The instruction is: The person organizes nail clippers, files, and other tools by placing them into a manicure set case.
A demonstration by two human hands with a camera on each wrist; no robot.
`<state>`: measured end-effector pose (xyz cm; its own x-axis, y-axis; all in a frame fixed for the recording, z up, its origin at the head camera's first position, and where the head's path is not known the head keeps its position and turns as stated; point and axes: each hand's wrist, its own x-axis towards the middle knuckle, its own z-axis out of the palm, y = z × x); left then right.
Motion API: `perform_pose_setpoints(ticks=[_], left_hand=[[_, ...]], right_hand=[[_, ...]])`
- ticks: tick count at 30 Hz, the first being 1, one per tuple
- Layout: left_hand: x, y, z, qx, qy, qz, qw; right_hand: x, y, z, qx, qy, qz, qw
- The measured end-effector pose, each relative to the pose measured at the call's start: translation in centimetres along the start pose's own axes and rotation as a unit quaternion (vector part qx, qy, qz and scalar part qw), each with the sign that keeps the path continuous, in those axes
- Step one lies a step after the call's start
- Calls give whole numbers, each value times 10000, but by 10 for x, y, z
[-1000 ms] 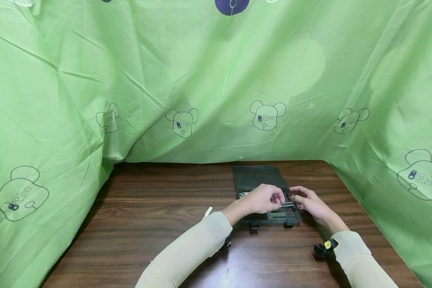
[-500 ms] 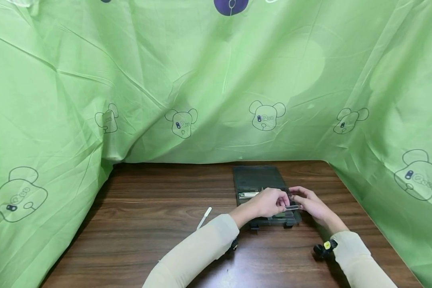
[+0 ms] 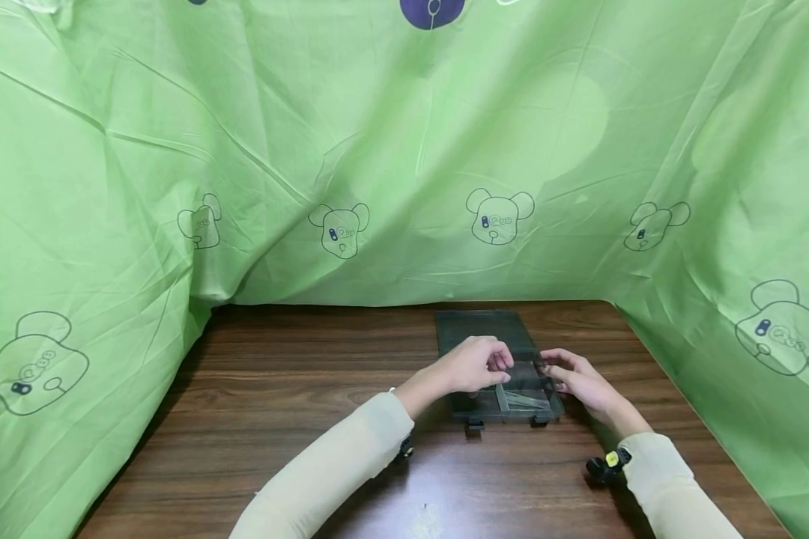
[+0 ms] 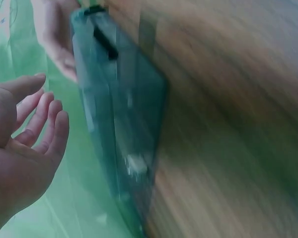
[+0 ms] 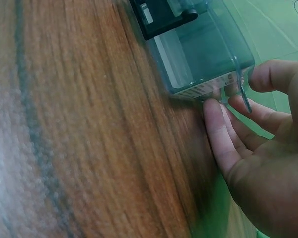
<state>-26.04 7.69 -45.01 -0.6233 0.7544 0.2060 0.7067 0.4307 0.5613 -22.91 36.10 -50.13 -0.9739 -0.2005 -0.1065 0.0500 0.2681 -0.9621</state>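
Toward the far right of the wooden surface [image 3: 297,419] lies a dark translucent plastic box [image 3: 495,370], its lid folded flat away from the person and its tray nearest them, two black latches on the near edge. The right hand [image 3: 576,378] steadies the box at its right side; the wrist view shows its fingers [image 5: 223,144] lightly curled against the corner [image 5: 233,74] of the tray, touching rather than clamping. The left hand [image 3: 475,364] hovers over the tray with fingers loosely bent and holding nothing; its wrist view shows an open palm [image 4: 20,153] just beside the box.

To work well here, the bracing hand should press low on the wall so the light box does not skid, and the free hand should come down straight between the dividers.

Inside, the tray is split by dividers; one near compartment holds a flat, pale, clear strip [image 3: 529,402]. What the others hold cannot be made out.
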Motion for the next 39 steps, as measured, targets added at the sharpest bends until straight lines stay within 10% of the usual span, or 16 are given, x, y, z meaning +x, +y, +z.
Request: perform_pose_setpoints(ticks=[14, 39], left_hand=[[-58, -53, -52, -106, 172, -659, 9976], [-148, -102, -69, 147, -255, -1273, 9914]], right_hand=[[-2, -2, 0, 9, 1, -1, 10000], [0, 2, -1, 33, 27, 23, 10000]])
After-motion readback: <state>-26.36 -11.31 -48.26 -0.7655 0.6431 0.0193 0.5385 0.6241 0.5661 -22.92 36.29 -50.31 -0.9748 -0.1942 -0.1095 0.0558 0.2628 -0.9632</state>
